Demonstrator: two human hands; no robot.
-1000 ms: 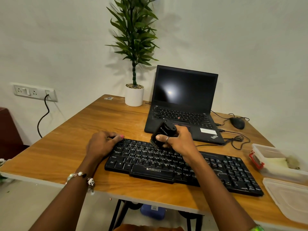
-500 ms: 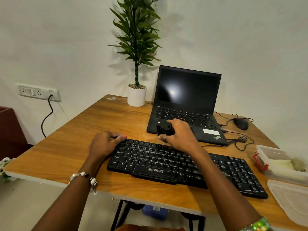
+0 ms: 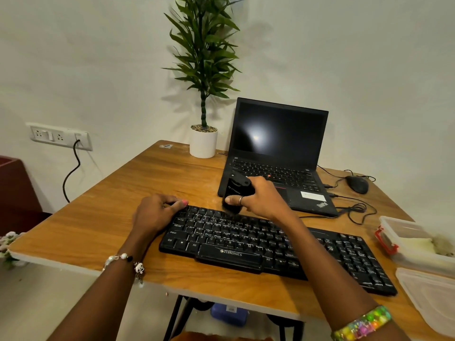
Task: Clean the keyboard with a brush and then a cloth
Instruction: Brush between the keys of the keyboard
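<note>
A black keyboard (image 3: 275, 244) lies across the wooden table (image 3: 123, 217) in front of me. My right hand (image 3: 261, 198) grips a small black brush (image 3: 236, 193), its bristles touching the keyboard's top row near the far edge. My left hand (image 3: 157, 212) rests on the keyboard's far left corner, fingers curled over the edge and holding it. A pale cloth (image 3: 416, 244) lies inside a clear plastic box at the right.
An open black laptop (image 3: 278, 153) stands just behind the keyboard. A white potted plant (image 3: 203, 141) is at the back, a mouse (image 3: 357, 184) with looped cables at the back right. The plastic box (image 3: 406, 227) and its lid (image 3: 433, 299) sit at the right edge.
My right hand swept the brush up from the middle key rows to the keyboard's far edge. The left hand stayed on the left corner.
</note>
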